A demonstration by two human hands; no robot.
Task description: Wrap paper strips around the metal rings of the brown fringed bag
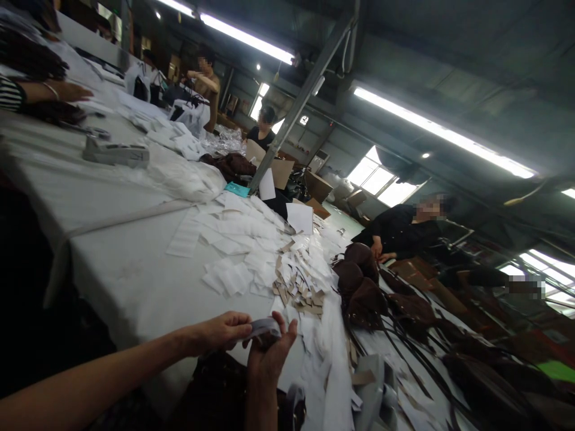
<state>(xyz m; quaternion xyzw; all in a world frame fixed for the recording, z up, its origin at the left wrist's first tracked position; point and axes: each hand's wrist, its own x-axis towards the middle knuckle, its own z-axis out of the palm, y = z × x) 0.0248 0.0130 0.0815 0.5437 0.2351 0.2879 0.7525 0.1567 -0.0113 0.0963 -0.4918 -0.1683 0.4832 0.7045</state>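
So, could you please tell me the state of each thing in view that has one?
Left hand: pinching the small grey strip.
Right hand: cupped under that strip.
Loose white paper slips: scattered on the grey table.
Dark brown leather bags: heaped.
Ceiling tube lights: lit.

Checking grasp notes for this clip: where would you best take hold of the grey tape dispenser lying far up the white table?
Probably around the narrow middle of the grey tape dispenser, coming from above. It lies flat and lengthwise on the white table, long and low, with bare cloth along its sides. Both hands, left hand and right hand, are busy with a small grey piece.
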